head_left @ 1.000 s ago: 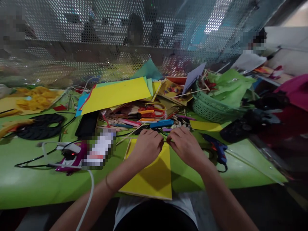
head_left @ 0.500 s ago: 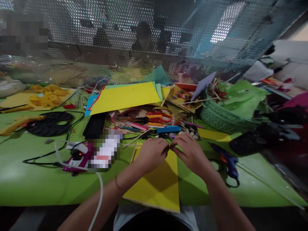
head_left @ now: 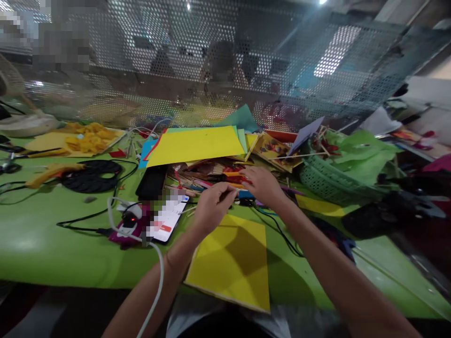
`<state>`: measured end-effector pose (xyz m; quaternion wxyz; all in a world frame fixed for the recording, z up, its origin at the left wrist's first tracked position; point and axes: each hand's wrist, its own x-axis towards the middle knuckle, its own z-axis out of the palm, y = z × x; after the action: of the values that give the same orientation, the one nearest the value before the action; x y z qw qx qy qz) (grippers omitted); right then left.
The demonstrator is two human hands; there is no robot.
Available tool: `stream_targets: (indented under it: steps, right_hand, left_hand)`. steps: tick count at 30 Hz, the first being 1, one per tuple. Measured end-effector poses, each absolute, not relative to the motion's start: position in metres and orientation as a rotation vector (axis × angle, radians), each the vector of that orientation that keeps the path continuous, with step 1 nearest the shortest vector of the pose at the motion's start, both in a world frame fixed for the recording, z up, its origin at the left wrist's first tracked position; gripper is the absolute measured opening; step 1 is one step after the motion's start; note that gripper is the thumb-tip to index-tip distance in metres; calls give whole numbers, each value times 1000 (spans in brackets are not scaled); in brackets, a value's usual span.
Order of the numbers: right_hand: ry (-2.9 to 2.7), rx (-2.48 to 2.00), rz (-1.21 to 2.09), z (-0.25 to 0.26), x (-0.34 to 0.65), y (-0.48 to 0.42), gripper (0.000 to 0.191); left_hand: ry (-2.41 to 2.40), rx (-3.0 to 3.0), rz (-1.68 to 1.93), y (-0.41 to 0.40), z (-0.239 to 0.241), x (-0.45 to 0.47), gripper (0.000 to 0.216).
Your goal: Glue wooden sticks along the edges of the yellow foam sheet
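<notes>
Left fingers (head_left: 228, 190): pinched tip to tip just above the table, closed tight; too small to tell whether empty or nipping something thin. Right fingers (head_left: 247, 174): curled down into the heap of sticks (head_left: 197, 177), tips lost in the clutter, so impossible to tell whether loose or closed on anything. Left hand (head_left: 211, 209) just beside right hand (head_left: 263, 187), apart, both at the far edge of the yellow sheet (head_left: 232, 263).

Heap of sticks spread between the hands and the large yellow card (head_left: 197, 145) behind. Judged light, thin and stiff; likely to snap if bent, and to roll or slide out of a flat grip. Best taken singly, pinched between thumb and forefinger near the middle, or drawn out lengthwise by one free end rather than levered up through the pile.

Yellow sheet flat on the green table (head_left: 52, 253), near edge past the table's rim toward the body. Probably light and floppy; best lifted by an edge or corner.

Further out: phone (head_left: 169, 218) left of the left hand, black cable (head_left: 278, 230) under the right forearm, green basket (head_left: 327, 180) to the right, black coil (head_left: 91, 176) well off to the left.
</notes>
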<state>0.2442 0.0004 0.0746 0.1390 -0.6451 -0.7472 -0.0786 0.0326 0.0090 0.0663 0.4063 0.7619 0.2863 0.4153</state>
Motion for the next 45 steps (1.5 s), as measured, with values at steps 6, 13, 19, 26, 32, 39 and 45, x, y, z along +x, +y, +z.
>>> stream_targets:
  steps: [6,13,19,26,32,39,45]
  right_hand:
    - [-2114,-1838,-115,51,214,51,27]
    - [-1722,-1694,157,61,228,45,4]
    - [-1151,-1447,509,59,230,-1,26]
    - [-832,-1100,810,54,211,-26,25]
    - [-726,-1011,882,46,219,-28,32]
    - [-751,-1012,968,44,223,-39,25]
    - [-778,-1027,1004,44,225,-44,27]
  left_hand:
    - [747,1639,1202,22,75,19,18]
    - [704,1528,1237,20,78,17,15]
    - [715,1687,1227,27,65,33,17]
    - [658,1625,997,26,66,78,19]
    - [642,1610,1010,28,60,93,22]
    - [502,1729,836,27,58,77,17]
    - [525,1816,767,22,65,72,20]
